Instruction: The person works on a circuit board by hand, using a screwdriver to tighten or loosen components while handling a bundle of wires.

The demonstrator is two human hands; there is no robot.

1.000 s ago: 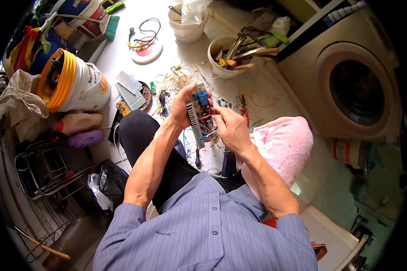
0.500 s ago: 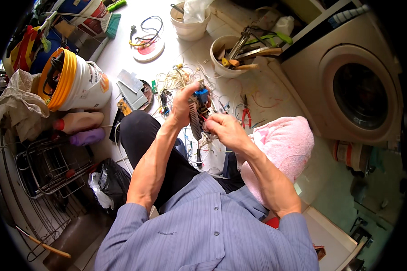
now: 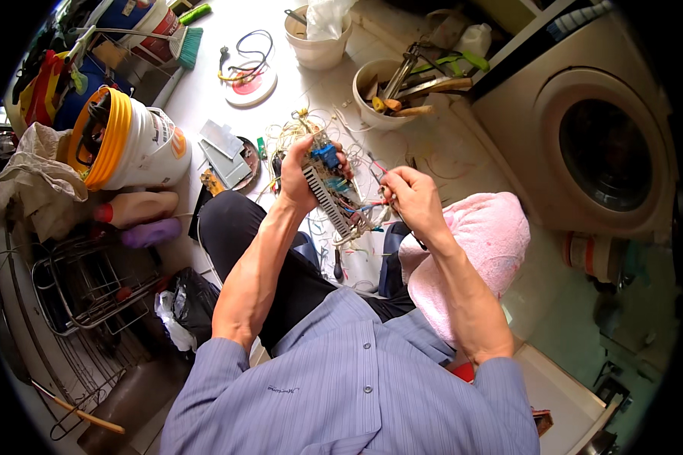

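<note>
So the green circuit board with the blue block and ribbed metal heat sink [image 3: 330, 186] has been tilted back toward face-up since half a second ago, when it was nearly edge-on, so the wiring side looks workable again. It's up in the air over the lap, above the floor clutter. Left hand [image 3: 300, 178], wrist cocked back, has its grip wrapped round the board's edge. Right hand [image 3: 413, 201] is pinched closed on the thin coloured wires [image 3: 368, 208] hanging off it, elbow bent.

White bucket with orange rim [image 3: 133, 140] well left of the hands, front-loading washing machine [image 3: 596, 140] to their right, pink towel [image 3: 478, 254] just below-right, bowl of tools [image 3: 391, 95] beyond them, wire rack [image 3: 91, 284] lower left, small broom [image 3: 178, 42] far upper left.
</note>
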